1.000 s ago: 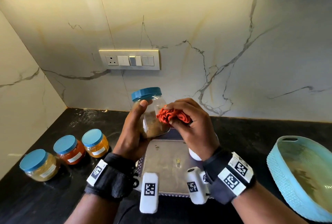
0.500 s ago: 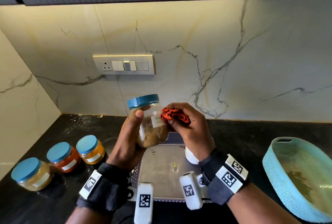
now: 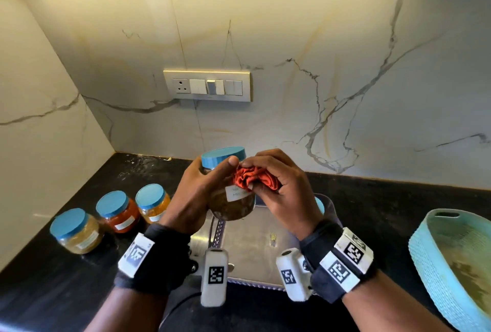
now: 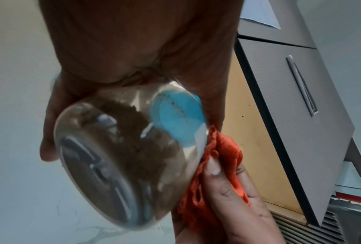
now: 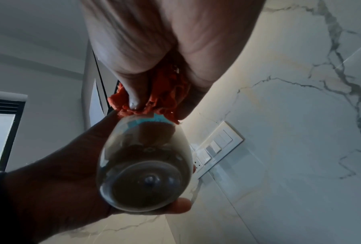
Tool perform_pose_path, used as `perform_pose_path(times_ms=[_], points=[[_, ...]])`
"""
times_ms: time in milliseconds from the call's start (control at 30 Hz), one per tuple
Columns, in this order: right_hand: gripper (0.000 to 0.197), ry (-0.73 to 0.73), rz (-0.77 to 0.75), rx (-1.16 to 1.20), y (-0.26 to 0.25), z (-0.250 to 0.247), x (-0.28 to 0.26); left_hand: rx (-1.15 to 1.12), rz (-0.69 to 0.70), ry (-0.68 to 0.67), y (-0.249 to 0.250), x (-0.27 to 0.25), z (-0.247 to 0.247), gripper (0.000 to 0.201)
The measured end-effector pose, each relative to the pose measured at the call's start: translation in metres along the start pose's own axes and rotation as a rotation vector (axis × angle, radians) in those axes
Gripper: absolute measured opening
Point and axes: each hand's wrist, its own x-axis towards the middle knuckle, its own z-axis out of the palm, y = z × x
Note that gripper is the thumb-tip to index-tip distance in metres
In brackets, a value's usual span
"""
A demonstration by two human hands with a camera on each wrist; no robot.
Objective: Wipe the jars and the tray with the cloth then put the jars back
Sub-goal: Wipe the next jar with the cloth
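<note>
Above the metal tray (image 3: pixel 252 246), the left hand (image 3: pixel 194 198) grips a clear jar (image 3: pixel 231 204) with its long axis near upright, blue lid (image 3: pixel 223 157) topmost and tipped slightly away, brown powder inside. The right hand (image 3: pixel 281 193) clutches a crumpled orange cloth (image 3: pixel 255 180) against its shoulder. Three blue-lidded jars (image 3: pixel 117 212) stand left on the black counter (image 3: pixel 372 204); a woven teal basket (image 3: pixel 430 265) sits right, before veined marble wall (image 3: pixel 318 65).

Held jar's label (image 3: pixel 237 191) writing too blurred to read, basket (image 3: pixel 435 257) cut off at 4 o'clock, tray (image 3: pixel 249 241) partly hidden behind wrists.
</note>
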Motion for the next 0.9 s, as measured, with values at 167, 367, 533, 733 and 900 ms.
perform_pose_path(times_ms=[167, 367, 533, 733, 900], points=[[0.020, 0.009, 0.431, 0.431, -0.001, 0.013, -0.007, -0.047, 0.009, 0.057, -0.001, -0.008, -0.011, 0.058], [0.020, 0.033, 0.524, 0.482, -0.017, 0.036, -0.026, -0.097, 0.069, 0.228, 0.002, -0.021, -0.024, 0.051], [0.023, 0.027, 0.516, 0.448, -0.030, 0.059, -0.042, 0.206, 0.175, 0.354, -0.005, -0.038, -0.036, 0.038], [0.024, -0.247, 0.373, 0.431, -0.049, 0.098, -0.042, 0.473, 0.110, 0.434, -0.022, -0.067, -0.098, 0.030], [0.021, -0.259, 0.423, 0.418, -0.035, 0.111, -0.034, 0.492, -0.073, 0.381, -0.027, -0.097, -0.156, 0.036]])
